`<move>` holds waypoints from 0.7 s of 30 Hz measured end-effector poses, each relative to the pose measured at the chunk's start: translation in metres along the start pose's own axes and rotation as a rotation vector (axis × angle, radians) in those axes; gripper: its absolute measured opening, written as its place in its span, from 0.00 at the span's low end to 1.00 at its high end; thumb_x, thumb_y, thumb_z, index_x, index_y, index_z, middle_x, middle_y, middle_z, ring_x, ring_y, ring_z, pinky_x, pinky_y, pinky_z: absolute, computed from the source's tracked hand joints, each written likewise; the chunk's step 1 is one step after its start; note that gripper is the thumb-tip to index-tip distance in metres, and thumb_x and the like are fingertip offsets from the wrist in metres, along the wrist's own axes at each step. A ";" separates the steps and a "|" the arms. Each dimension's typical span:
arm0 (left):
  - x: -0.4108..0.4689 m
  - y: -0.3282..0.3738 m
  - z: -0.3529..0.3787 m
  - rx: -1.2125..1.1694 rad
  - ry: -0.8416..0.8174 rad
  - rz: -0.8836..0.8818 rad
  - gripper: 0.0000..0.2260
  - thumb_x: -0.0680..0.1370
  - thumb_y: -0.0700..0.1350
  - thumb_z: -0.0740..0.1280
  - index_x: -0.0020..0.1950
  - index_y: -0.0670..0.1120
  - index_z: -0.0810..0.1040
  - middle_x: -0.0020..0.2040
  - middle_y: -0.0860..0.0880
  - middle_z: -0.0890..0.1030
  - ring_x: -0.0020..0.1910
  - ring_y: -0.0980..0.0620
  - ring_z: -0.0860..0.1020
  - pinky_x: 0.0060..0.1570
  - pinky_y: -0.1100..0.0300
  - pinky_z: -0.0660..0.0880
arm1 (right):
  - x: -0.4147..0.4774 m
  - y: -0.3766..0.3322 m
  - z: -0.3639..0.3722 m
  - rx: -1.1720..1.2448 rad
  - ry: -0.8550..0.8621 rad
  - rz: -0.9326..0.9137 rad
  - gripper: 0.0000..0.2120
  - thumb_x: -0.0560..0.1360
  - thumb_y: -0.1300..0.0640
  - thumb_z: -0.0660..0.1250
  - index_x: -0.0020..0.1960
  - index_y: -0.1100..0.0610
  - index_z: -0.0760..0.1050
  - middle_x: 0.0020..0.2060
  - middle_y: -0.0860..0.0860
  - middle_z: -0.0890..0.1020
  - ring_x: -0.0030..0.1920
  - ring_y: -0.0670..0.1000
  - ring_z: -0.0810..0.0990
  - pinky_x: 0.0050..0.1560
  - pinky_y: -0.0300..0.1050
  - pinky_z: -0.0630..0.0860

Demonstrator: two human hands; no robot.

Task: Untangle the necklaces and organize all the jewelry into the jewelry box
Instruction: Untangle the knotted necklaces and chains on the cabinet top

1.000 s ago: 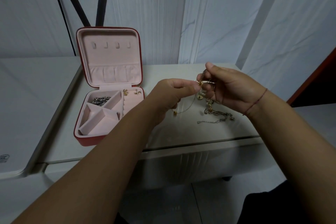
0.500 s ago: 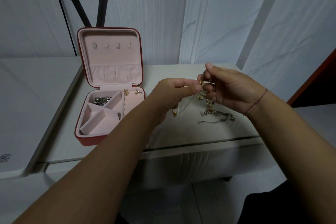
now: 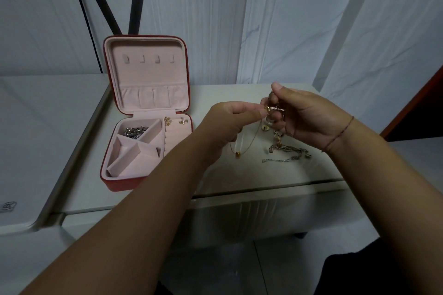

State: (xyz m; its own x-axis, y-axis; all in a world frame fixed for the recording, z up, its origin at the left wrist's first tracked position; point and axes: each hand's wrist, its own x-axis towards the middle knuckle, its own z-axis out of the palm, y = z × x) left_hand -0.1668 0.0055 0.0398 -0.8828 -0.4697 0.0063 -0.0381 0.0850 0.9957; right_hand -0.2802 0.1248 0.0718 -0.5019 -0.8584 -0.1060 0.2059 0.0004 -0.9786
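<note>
Change since the earlier frame: slight. Both hands stay at centre right, and the gold bead on the thin chain hangs a touch lower.

Left hand: fingers curled, thumb and forefinger pinching the thin chain at the knot.

Right hand: fingers curled round the tangled necklaces, held above the table. I cannot tell which strand each finger grips.

Silver chain: trailing on the table below the right hand.

Jewelry box: open, left of centre. Silver pieces lie in its rear-left compartment, two earrings on the right-hand pad.
</note>
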 end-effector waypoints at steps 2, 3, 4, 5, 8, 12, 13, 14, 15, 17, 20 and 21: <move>0.001 -0.001 -0.001 -0.031 0.028 -0.010 0.06 0.75 0.48 0.70 0.49 0.49 0.83 0.23 0.60 0.71 0.31 0.57 0.65 0.30 0.64 0.63 | 0.000 -0.001 -0.002 -0.055 0.049 0.016 0.13 0.74 0.49 0.65 0.35 0.55 0.72 0.37 0.50 0.77 0.31 0.45 0.70 0.28 0.34 0.69; 0.002 -0.001 -0.002 -0.048 0.041 -0.021 0.05 0.75 0.48 0.69 0.48 0.49 0.83 0.24 0.60 0.71 0.31 0.56 0.65 0.30 0.64 0.63 | 0.000 0.000 -0.004 -0.126 0.089 0.029 0.15 0.76 0.48 0.64 0.34 0.55 0.72 0.36 0.50 0.78 0.30 0.45 0.71 0.27 0.34 0.69; 0.003 -0.001 -0.002 -0.066 0.052 -0.032 0.05 0.75 0.48 0.69 0.48 0.49 0.83 0.24 0.60 0.71 0.30 0.56 0.65 0.29 0.64 0.63 | 0.000 0.001 -0.005 -0.222 0.126 0.037 0.17 0.78 0.47 0.62 0.33 0.54 0.71 0.35 0.50 0.79 0.29 0.46 0.71 0.27 0.34 0.70; 0.003 -0.001 -0.003 -0.083 0.058 -0.039 0.05 0.75 0.47 0.69 0.47 0.48 0.83 0.25 0.59 0.70 0.29 0.57 0.65 0.27 0.65 0.62 | -0.001 0.003 -0.006 -0.328 0.155 0.040 0.19 0.79 0.47 0.61 0.33 0.54 0.71 0.35 0.50 0.80 0.29 0.47 0.71 0.29 0.35 0.70; 0.005 -0.001 -0.002 -0.115 0.048 -0.038 0.04 0.76 0.46 0.69 0.44 0.47 0.82 0.27 0.55 0.68 0.24 0.59 0.63 0.24 0.67 0.60 | -0.001 0.007 -0.006 -0.504 0.177 0.032 0.18 0.79 0.48 0.61 0.35 0.57 0.74 0.34 0.52 0.80 0.29 0.47 0.73 0.33 0.37 0.72; 0.006 -0.002 -0.001 -0.104 0.027 -0.036 0.05 0.76 0.46 0.69 0.41 0.48 0.80 0.28 0.55 0.67 0.24 0.59 0.62 0.23 0.67 0.60 | -0.002 0.007 -0.004 -0.517 0.120 -0.004 0.13 0.79 0.53 0.62 0.39 0.58 0.76 0.31 0.51 0.77 0.28 0.45 0.71 0.33 0.36 0.70; 0.006 -0.003 -0.001 -0.100 0.025 -0.035 0.05 0.76 0.46 0.68 0.41 0.48 0.80 0.28 0.54 0.67 0.24 0.58 0.62 0.24 0.67 0.60 | -0.002 0.007 -0.004 -0.522 0.124 -0.021 0.12 0.79 0.54 0.63 0.40 0.58 0.76 0.32 0.51 0.77 0.30 0.45 0.72 0.34 0.37 0.69; 0.006 -0.003 -0.001 -0.098 0.025 -0.033 0.05 0.76 0.46 0.68 0.42 0.47 0.81 0.29 0.54 0.67 0.25 0.58 0.63 0.24 0.67 0.60 | -0.001 0.008 -0.004 -0.525 0.143 -0.033 0.10 0.78 0.54 0.64 0.41 0.58 0.77 0.34 0.51 0.78 0.32 0.46 0.73 0.37 0.38 0.70; 0.006 -0.003 -0.001 -0.096 0.028 -0.031 0.05 0.76 0.46 0.68 0.42 0.47 0.81 0.30 0.53 0.67 0.25 0.58 0.63 0.24 0.66 0.61 | 0.000 0.008 -0.005 -0.525 0.171 -0.044 0.09 0.77 0.54 0.65 0.44 0.59 0.78 0.36 0.51 0.79 0.36 0.46 0.74 0.41 0.39 0.71; 0.006 -0.004 -0.002 -0.089 0.040 -0.030 0.04 0.76 0.47 0.69 0.43 0.48 0.81 0.31 0.52 0.68 0.26 0.58 0.63 0.25 0.66 0.62 | 0.001 0.009 -0.007 -0.518 0.222 -0.068 0.07 0.75 0.55 0.68 0.46 0.59 0.79 0.38 0.50 0.79 0.41 0.47 0.75 0.45 0.39 0.72; 0.005 -0.004 -0.003 -0.090 0.057 -0.036 0.04 0.74 0.48 0.71 0.43 0.48 0.82 0.32 0.52 0.69 0.28 0.56 0.64 0.26 0.65 0.62 | 0.000 0.007 -0.008 -0.481 0.209 -0.079 0.07 0.75 0.55 0.68 0.44 0.58 0.79 0.37 0.49 0.79 0.39 0.46 0.75 0.43 0.39 0.73; 0.005 -0.004 -0.003 -0.093 0.056 -0.037 0.05 0.74 0.49 0.71 0.43 0.48 0.82 0.32 0.52 0.69 0.29 0.56 0.64 0.27 0.65 0.62 | 0.000 0.006 -0.008 -0.474 0.193 -0.080 0.07 0.76 0.55 0.67 0.43 0.59 0.79 0.37 0.49 0.79 0.38 0.46 0.75 0.43 0.39 0.73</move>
State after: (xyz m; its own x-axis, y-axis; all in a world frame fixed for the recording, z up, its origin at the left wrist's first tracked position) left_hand -0.1698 0.0002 0.0362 -0.8539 -0.5197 -0.0277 -0.0239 -0.0140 0.9996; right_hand -0.2853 0.1291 0.0647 -0.6552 -0.7553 -0.0140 -0.2209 0.2092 -0.9526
